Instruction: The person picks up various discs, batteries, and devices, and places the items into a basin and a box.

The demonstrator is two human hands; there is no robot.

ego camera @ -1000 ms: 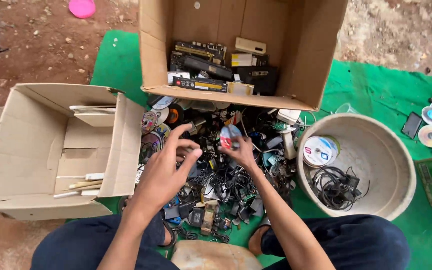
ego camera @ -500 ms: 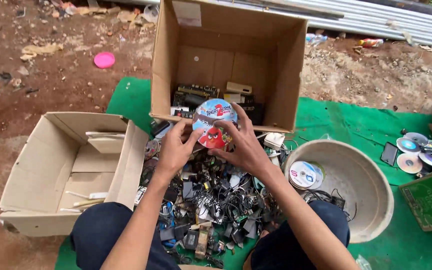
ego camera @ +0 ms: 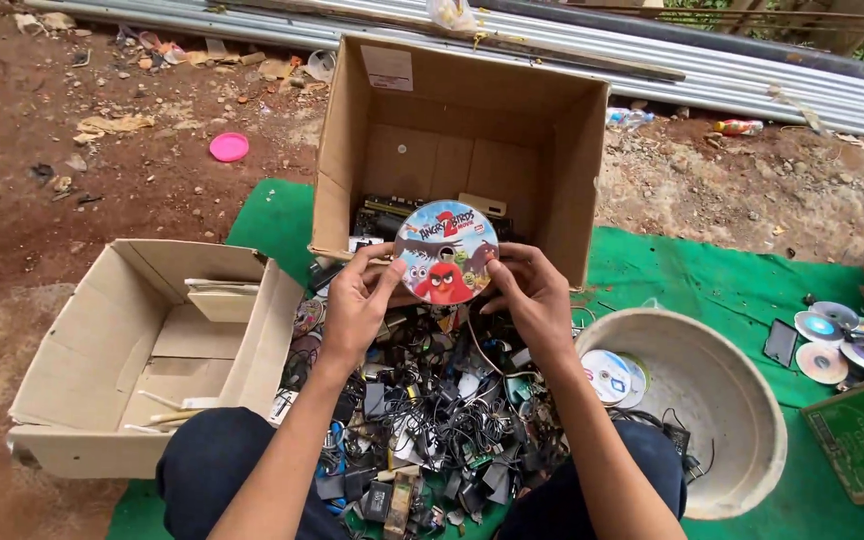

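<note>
While the disc (ego camera: 445, 252) sits upright between our two hands, held by its rim and raised over the pile of cables and chargers (ego camera: 432, 420), its printed cartoon face is turned toward us. Left hand (ego camera: 354, 305) pinches the left edge with thumb and fingertips; right hand (ego camera: 530, 295) does the same on the right edge. Both are closed on the disc, lightly, with nothing under it.

Risks as we judge them: an edge-only grip could slip and drop the disc onto the hard plugs below, scratching it. Squeezing inward could flex or crack it. Thumbs creeping onto the face would smudge it.

Behind stands a tall open cardboard box (ego camera: 572, 150) with flat electronics in it. To the left lies a low open box (ego camera: 102, 400). To the right, a round basin (ego camera: 752, 440) holds two more discs (ego camera: 612, 375) and a cable. All rest on a green mat (ego camera: 712, 285).
</note>
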